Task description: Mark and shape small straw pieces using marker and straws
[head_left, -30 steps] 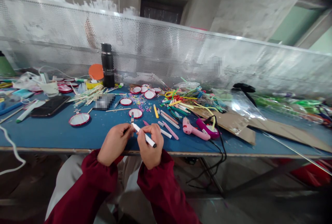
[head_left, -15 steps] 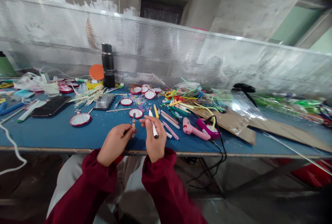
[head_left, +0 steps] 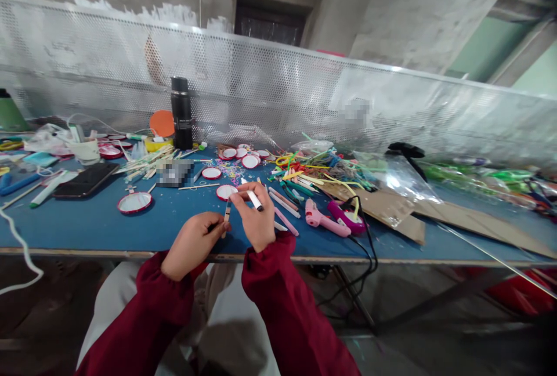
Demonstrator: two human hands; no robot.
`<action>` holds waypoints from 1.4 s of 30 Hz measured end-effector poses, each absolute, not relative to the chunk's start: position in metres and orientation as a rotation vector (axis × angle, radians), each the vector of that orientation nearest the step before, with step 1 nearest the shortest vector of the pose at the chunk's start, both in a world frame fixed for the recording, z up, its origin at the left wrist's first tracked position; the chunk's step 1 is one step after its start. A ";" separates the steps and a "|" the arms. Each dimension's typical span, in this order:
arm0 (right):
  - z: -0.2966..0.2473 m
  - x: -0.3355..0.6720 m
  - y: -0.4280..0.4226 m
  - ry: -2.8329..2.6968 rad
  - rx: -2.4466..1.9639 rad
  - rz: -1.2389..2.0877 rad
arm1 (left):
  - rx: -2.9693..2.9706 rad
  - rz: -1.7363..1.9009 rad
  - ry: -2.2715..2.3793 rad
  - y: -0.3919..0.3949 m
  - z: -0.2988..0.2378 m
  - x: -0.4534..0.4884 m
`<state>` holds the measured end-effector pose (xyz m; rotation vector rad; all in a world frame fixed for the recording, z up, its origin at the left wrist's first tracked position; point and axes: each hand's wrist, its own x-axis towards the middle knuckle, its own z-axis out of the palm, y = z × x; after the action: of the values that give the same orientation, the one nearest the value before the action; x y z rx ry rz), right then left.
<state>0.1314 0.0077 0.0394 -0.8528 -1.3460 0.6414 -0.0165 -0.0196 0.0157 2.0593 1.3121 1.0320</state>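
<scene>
My left hand point(head_left: 191, 244) pinches the lower part of a wooden craft stick point(head_left: 227, 214) with dark bands, held upright near the table's front edge. In my right hand point(head_left: 257, 222) is a white marker point(head_left: 255, 200) with a black end, lying slanted across the fingers. The right thumb and fingertip meet at the top of the stick, partly hiding it. Just behind the fingers lies a small round red-rimmed disc point(head_left: 225, 192). A larger red-rimmed disc point(head_left: 134, 202) rests to the left of my hands.
A pink glue gun point(head_left: 326, 219) with a black cord lies right of my hands, beside pink pens point(head_left: 286, 220) and cardboard point(head_left: 391, 208). Leftward are a black phone point(head_left: 87, 180), wooden sticks point(head_left: 145, 158) and a black bottle point(head_left: 181, 114). Pipe cleaners point(head_left: 339, 167) are heaped behind.
My right hand has moved left and slightly up, bringing its fingertips onto the top of the craft stick. The marker stays in that hand. My left hand has barely moved.
</scene>
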 end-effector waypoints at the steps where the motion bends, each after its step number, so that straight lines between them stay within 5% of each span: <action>1: 0.041 0.132 0.008 -1.346 -0.858 0.643 | 2.060 1.035 1.309 -0.020 0.016 -0.017; 42: -0.002 0.133 -0.034 -1.432 -0.859 0.171 | 1.989 1.190 1.465 -0.016 0.006 -0.015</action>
<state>0.1332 -0.0344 -0.0022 -0.8591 -1.4318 0.1712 -0.0148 -0.0156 0.0060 1.9893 1.4651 1.1904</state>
